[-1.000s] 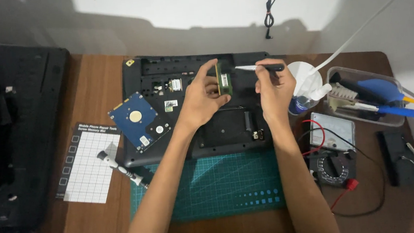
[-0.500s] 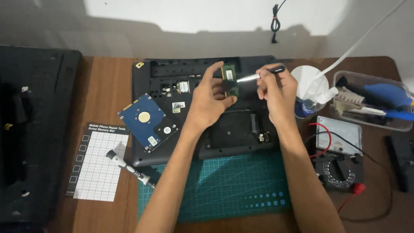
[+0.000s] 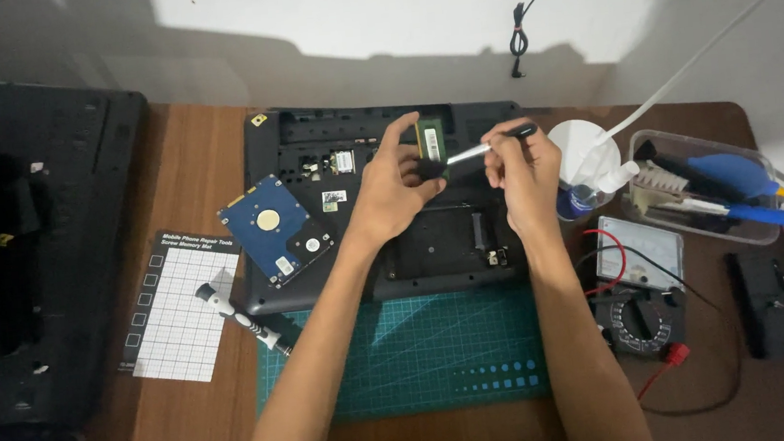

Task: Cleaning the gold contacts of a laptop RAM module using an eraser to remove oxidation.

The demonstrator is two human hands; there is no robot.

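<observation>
On the wooden desk (image 3: 188,163) lies an opened black laptop base (image 3: 432,245), its near edge on a green cutting mat (image 3: 423,355), a blue hard drive (image 3: 274,226) propped at its left. Above it, left hand (image 3: 394,187) pinches a green memory module (image 3: 431,138) upright; right hand (image 3: 520,167) grips a small brush (image 3: 476,152), bristles touching the module.

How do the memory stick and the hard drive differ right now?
The memory stick is narrow, green and held on edge in the left hand; the hard drive is a wide blue slab lying flat, untouched. The right hand points a brush at the stick only. Both are over the open laptop.
</observation>
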